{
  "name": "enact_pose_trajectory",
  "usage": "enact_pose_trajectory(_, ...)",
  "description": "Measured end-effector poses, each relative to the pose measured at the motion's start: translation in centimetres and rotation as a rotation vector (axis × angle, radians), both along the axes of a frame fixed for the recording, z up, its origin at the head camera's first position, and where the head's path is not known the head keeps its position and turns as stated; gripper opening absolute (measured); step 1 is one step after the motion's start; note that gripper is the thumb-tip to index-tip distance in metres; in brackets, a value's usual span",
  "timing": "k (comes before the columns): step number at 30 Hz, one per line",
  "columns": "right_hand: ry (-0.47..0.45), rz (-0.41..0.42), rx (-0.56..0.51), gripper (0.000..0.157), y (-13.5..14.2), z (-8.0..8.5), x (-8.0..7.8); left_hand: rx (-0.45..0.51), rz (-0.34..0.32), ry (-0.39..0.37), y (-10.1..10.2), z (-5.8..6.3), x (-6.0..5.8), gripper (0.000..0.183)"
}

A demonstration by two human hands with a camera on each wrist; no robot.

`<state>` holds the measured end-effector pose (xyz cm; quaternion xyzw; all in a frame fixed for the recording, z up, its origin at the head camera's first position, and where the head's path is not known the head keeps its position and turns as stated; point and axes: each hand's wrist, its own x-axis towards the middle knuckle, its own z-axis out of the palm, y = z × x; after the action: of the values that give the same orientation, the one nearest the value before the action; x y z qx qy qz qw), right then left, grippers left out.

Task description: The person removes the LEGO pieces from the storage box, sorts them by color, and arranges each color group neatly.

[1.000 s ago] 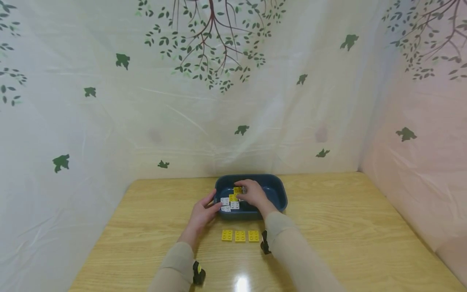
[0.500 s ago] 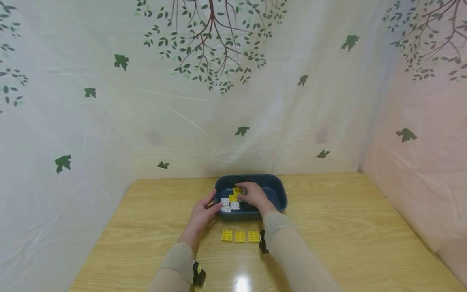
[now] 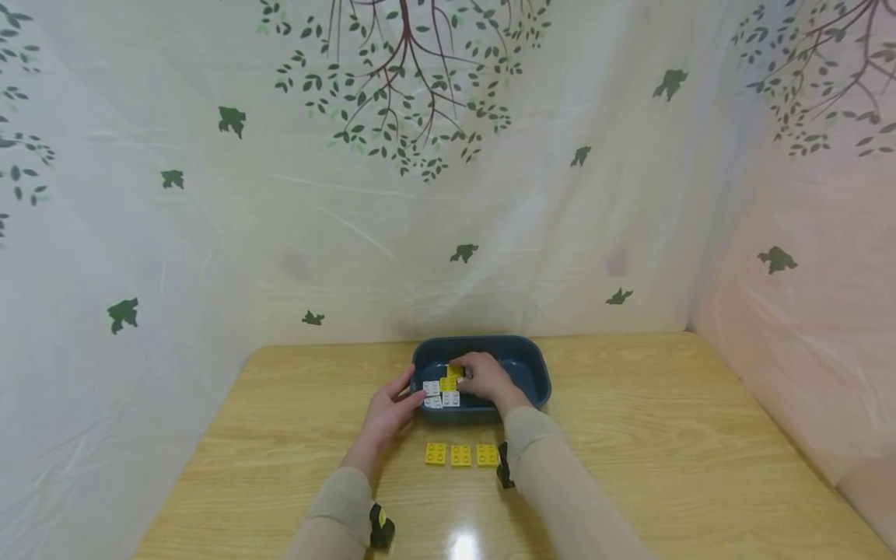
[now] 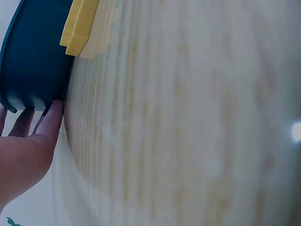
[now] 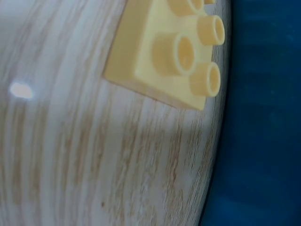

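Observation:
A dark blue bin (image 3: 518,412) stands at the table's far side, with several white toy bricks (image 3: 451,399) and yellow toy bricks (image 3: 448,384) in its left part. My left hand (image 3: 385,412) rests against the bin's left end, its fingers extended along the outer wall. In the left wrist view, its fingertips touch that wall from outside. Reaching over the front rim, my right hand (image 3: 486,379) pinches a toy brick inside the bin. The fingers largely cover that brick, so its colour is unclear. The right wrist view does not show this hand.
Three yellow bricks lie in a row on the wooden table (image 3: 315,435) in front of the bin: a left one (image 3: 435,454), a middle one (image 3: 460,455) and a right one (image 3: 486,455). A patterned curtain (image 3: 350,257) hangs close behind the bin.
My right fingers have shifted slightly toward the near side of the bin, and the yellow brick at their tips has moved a little with them. The left hand stays in place.

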<state>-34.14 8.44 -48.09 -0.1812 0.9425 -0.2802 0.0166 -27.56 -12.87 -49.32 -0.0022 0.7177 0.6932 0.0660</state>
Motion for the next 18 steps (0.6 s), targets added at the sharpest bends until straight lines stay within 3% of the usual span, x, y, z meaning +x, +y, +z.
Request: enact_pose_trajectory(18, -0.031, -0.055, 0.043, 0.038, 0.02, -0.02, 0.0, -0.013, 0.005, -0.007, 0.02, -0.08, -0.1, 0.059)
